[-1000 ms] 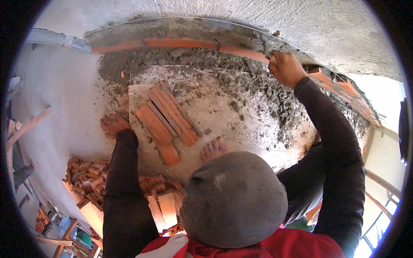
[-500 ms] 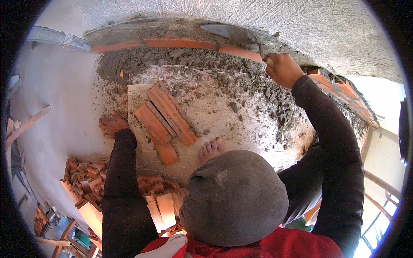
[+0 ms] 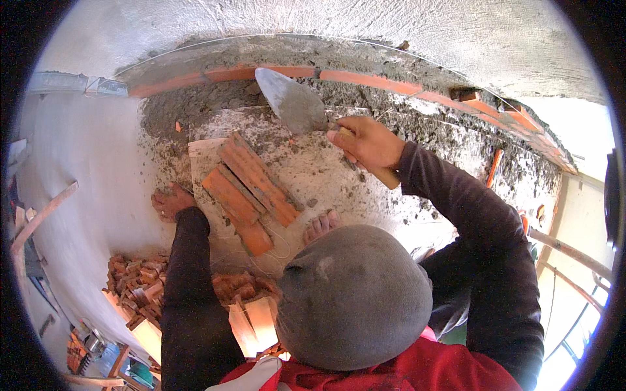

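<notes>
My right hand point(image 3: 373, 144) is closed round the wooden handle of a trowel point(image 3: 291, 104). The trowel's pointed metal blade, smeared with grey mortar, tilts up to the left, its tip overlapping the near face of a low course of orange bricks point(image 3: 365, 79) along the wall. My left hand point(image 3: 173, 202) rests at the foot of the white side wall, its fingers spread and holding nothing. Right of it, several flat orange bricks point(image 3: 257, 179) lie on a pale board point(image 3: 203, 151) strewn with mortar crumbs.
A taut string line point(image 3: 280, 34) runs above the brick course. Broken bricks point(image 3: 138, 280) are heaped at the lower left, by my left arm. Loose mortar point(image 3: 169, 114) lies along the wall's foot. A bare foot point(image 3: 322, 225) stands beside the bricks, and wooden poles point(image 3: 574, 253) are at the right.
My right hand has drawn the trowel from the top of the brick course toward me and left, turning its blade into view. My left hand has stayed nearly in place.
</notes>
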`<state>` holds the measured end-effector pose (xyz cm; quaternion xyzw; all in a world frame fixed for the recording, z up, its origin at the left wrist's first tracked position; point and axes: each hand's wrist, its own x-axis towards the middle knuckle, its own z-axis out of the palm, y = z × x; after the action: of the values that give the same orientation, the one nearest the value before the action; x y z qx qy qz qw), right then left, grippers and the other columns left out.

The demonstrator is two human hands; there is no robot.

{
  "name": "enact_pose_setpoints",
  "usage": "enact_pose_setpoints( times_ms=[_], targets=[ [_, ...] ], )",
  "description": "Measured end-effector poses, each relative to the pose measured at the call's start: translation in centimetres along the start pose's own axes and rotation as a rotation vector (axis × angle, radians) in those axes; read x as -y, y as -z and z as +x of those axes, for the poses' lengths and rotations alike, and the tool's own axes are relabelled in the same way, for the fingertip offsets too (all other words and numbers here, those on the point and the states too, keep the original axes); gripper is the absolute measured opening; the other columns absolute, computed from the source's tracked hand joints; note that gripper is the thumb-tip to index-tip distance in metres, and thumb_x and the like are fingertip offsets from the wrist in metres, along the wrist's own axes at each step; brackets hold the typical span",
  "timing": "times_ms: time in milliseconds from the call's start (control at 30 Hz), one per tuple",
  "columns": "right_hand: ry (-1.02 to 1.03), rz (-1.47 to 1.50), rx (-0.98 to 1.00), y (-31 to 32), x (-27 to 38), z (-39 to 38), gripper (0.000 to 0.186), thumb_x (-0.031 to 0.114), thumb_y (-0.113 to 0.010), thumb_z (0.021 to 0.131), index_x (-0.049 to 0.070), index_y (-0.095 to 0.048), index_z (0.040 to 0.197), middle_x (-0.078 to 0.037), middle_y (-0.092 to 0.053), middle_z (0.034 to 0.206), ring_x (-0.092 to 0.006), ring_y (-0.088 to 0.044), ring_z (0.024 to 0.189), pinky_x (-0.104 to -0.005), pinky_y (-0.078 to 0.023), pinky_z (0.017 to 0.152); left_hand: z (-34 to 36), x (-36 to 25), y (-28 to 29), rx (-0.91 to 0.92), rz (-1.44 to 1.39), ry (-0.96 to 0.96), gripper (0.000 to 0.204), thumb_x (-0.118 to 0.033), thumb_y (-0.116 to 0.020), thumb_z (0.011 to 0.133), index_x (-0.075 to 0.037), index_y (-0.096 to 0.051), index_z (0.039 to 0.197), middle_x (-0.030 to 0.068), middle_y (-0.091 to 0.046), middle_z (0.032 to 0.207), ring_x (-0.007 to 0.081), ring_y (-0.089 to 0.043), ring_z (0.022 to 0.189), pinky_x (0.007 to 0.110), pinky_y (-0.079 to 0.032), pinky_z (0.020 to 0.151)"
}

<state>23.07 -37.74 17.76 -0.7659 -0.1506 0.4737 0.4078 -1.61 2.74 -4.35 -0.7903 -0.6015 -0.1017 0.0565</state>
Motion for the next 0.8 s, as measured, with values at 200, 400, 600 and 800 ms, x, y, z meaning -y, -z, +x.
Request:
enact_pose_setpoints(
  times_ms=[200,400,600,800],
  targets=[
    [-0.085,0.094,-0.110,0.8,-0.2,-0.1,0.034,0.036,-0.047,0.096,0.005,-0.051,0.082,-0.002,-0.050,0.058,-0.0106,-0.049,0.043,-0.0263,-0.042,0.039,0.1,-0.7,0.6,0.031,-0.044,0.006,0.071,-0.062,-0.036,0.088,-0.009,-0.042,0.134,0.0102,-0.035,0.140,0.0270,-0.037,0.128,0.052,-0.022,0.105],
    [-0.283,0.299,-0.196,1.6,-0.8,-3.3,0.032,0.038,-0.048,0.095,0.008,-0.049,0.085,-0.001,-0.048,0.058,-0.0109,-0.047,0.040,-0.0264,-0.039,0.033,-0.2,-0.9,1.3,0.033,-0.077,0.008,0.069,-0.062,-0.033,0.089,-0.009,-0.042,0.133,0.0106,-0.036,0.139,0.0261,-0.036,0.128,0.052,-0.021,0.105],
    [-0.364,0.402,-0.250,4.0,-2.9,-8.9,0.030,0.036,-0.046,0.095,0.009,-0.049,0.084,0.000,-0.048,0.057,-0.0106,-0.046,0.038,-0.0251,-0.039,0.032,-0.6,-0.7,0.6,-0.046,-0.103,0.001,0.068,-0.063,-0.032,0.090,-0.010,-0.043,0.132,0.0105,-0.036,0.139,0.0259,-0.034,0.130,0.052,-0.020,0.104],
    [-0.236,0.381,-0.243,0.5,-1.8,-6.7,0.031,0.036,-0.047,0.095,0.007,-0.050,0.085,-0.001,-0.048,0.057,-0.0107,-0.046,0.039,-0.0247,-0.039,0.034,-0.5,-0.9,2.0,-0.030,-0.074,-0.003,0.065,-0.059,-0.040,0.089,-0.010,-0.043,0.131,0.0104,-0.036,0.138,0.0272,-0.036,0.127,0.052,-0.021,0.103]
  ],
)
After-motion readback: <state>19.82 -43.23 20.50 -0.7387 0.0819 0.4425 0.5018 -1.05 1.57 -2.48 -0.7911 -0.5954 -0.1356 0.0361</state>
